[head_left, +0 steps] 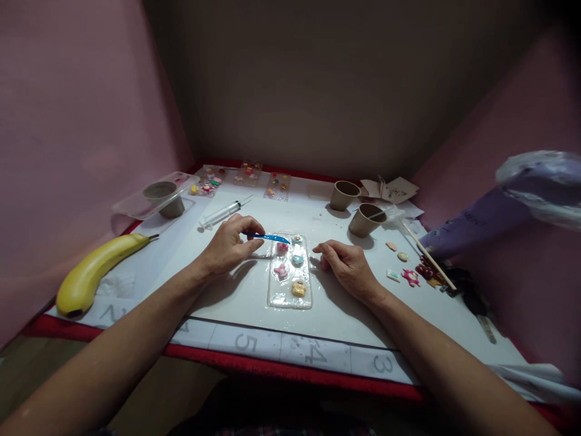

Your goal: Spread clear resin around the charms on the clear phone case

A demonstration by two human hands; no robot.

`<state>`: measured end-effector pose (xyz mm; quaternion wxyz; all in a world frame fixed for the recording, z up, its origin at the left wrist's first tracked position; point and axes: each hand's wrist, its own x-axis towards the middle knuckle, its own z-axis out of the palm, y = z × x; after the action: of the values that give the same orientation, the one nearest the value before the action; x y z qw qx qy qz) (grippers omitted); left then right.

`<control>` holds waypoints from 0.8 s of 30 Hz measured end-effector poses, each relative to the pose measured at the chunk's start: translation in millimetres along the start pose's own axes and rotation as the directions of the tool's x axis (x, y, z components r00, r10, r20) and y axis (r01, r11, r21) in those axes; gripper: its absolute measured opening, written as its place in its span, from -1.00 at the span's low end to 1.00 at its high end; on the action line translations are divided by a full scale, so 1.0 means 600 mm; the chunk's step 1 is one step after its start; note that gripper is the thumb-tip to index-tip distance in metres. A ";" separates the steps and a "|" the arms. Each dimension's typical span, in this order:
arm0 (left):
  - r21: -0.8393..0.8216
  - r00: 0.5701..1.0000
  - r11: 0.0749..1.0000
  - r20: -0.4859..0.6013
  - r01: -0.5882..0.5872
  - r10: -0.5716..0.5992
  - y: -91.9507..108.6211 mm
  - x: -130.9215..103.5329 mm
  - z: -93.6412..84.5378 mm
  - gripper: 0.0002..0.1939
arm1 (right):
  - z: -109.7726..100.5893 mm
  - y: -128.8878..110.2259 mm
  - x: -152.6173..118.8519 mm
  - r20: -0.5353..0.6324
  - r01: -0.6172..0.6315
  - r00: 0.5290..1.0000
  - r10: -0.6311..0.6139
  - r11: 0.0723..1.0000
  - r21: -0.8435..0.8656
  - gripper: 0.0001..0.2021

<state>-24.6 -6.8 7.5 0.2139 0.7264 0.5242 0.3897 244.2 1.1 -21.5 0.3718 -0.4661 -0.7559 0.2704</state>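
My left hand [231,245] pinches a blue plastic knife [272,238] between thumb and fingers, with the blade pointing right over the top of a clear phone case [290,297]. Whether the blade touches it I cannot tell. The case lies flat under a glossy clear layer and bears several small charms, among them a pink bunny-like charm [281,271], a light blue charm [298,260] and a yellow bear-like charm [298,289]. Right of the case, my right hand [345,265] rests on the white board [254,303], fingers loosely curled in, with nothing visible in them.
A yellow banana [97,272] and a lidded brown cup [171,208] stand left. Behind lie a syringe [222,214] and decorated clear cases [278,186]. To the right are two brown cups [345,195], loose charms [411,277], a wooden stick [429,255], scissors [481,315] and a purple plastic-wrapped object [481,215].
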 end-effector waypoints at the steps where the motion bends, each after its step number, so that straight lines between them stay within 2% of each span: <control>1: 0.002 1.000 1.000 -0.011 -0.008 0.008 -0.001 0.000 0.000 -0.89 | 0.000 0.000 0.000 0.002 0.000 1.000 0.000 1.000 0.001 -0.64; 10: 0.000 0.999 1.000 -0.046 -0.020 0.020 0.003 0.000 -0.007 -0.90 | 0.000 0.000 0.000 0.009 -0.007 1.000 0.007 1.000 0.016 -0.65; 13: 0.026 0.996 1.000 -0.091 -0.004 0.007 0.000 0.003 -0.009 -0.91 | 0.000 0.000 0.001 0.010 -0.010 1.000 0.010 1.000 0.022 -0.66; 18: 0.085 0.980 0.992 -0.180 0.098 -0.082 -0.005 0.007 -0.010 -0.90 | 0.000 0.002 0.000 0.011 -0.008 1.000 0.008 1.000 0.023 -0.67; 24: 0.110 0.964 0.967 -0.169 0.228 -0.208 -0.007 0.008 -0.008 -0.88 | 0.000 0.001 0.000 0.008 -0.008 1.000 0.008 0.999 0.036 -0.66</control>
<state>-30.3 -1.5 9.0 0.1666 0.6438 0.6402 0.3847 244.5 1.3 -22.4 0.3762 -0.4612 -0.7503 0.2876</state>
